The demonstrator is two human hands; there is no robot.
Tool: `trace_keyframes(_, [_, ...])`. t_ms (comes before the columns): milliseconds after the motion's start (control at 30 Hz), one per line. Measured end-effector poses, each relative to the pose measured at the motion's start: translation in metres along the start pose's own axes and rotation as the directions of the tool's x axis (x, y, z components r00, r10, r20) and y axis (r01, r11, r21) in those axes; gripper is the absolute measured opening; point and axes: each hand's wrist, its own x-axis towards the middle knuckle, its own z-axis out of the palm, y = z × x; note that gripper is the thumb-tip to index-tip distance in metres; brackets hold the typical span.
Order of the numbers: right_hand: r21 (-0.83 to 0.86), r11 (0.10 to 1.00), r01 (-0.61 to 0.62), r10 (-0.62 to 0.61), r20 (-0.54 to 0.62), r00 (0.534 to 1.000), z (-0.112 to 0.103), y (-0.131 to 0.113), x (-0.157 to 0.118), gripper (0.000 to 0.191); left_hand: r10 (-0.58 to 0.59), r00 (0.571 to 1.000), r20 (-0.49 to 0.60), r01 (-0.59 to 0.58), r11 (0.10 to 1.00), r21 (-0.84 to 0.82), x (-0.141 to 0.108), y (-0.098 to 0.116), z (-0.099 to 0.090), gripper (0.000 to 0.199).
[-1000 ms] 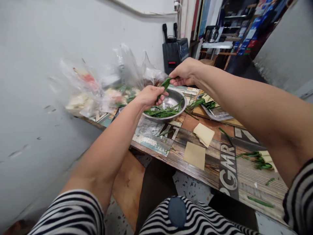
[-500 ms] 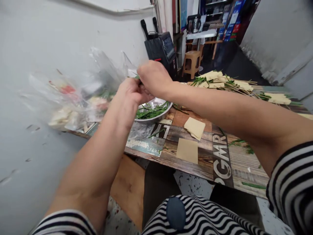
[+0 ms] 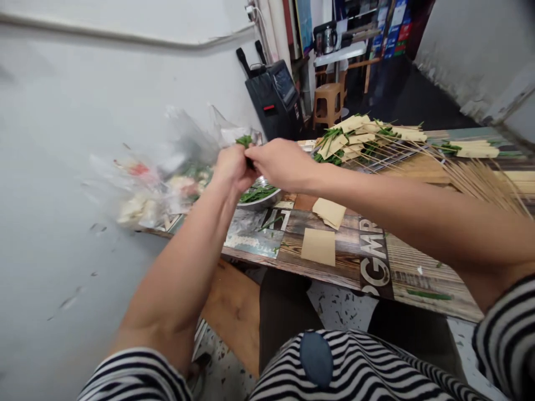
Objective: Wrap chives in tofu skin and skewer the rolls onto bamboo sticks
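A small bunch of chives [image 3: 243,140] pokes up between my two hands above a metal bowl [image 3: 273,199]. My left hand [image 3: 232,167] is closed around the bunch. From the right, my right hand [image 3: 286,162] pinches the same bunch, its fingers touching the left hand. More cut chives [image 3: 258,192] lie in the bowl, partly hidden by my hands. On the table nearer to me is a single square tofu sheet [image 3: 318,247], with a short stack of tofu sheets [image 3: 329,213] just behind it.
Skewered tofu rolls with chives [image 3: 355,136] are piled on a rack at the right rear, beside bare wooden skewers [image 3: 487,181]. Plastic bags of food [image 3: 154,189] crowd the table's left end by the wall. A black speaker-like case [image 3: 273,97] stands behind.
My right hand has come down and to the right, and the tops of the chives now show above my hands. The view has shifted slightly, showing more of the skewers.
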Motion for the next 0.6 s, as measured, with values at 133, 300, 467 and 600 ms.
trace_keyframes(133, [0.386, 0.916, -0.108, 0.115, 0.005, 0.993, -0.007, 0.018, -0.049, 0.050, 0.111, 0.983, 0.149, -0.148, 0.954, 0.260, -0.059, -0.026, -0.001, 0.030])
trace_keyframes(300, [0.488, 0.856, -0.171, 0.099, 0.169, 0.981, 0.022, 0.024, -0.117, 0.057, -0.022, 0.888, 0.460, -0.261, 0.798, 0.543, -0.105, -0.077, 0.023, 0.030])
trace_keyframes(467, [0.458, 0.879, -0.137, 0.115, 0.076, 0.990, 0.036, 0.026, -0.151, 0.038, -0.080, 0.734, 0.674, -0.425, 0.721, 0.548, -0.107, -0.086, 0.032, 0.026])
trace_keyframes(600, [0.421, 0.888, -0.188, 0.199, 0.018, 0.980, 0.058, 0.056, -0.171, 0.046, -0.103, 0.625, 0.774, -0.454, 0.758, 0.468, -0.103, -0.083, 0.027, 0.021])
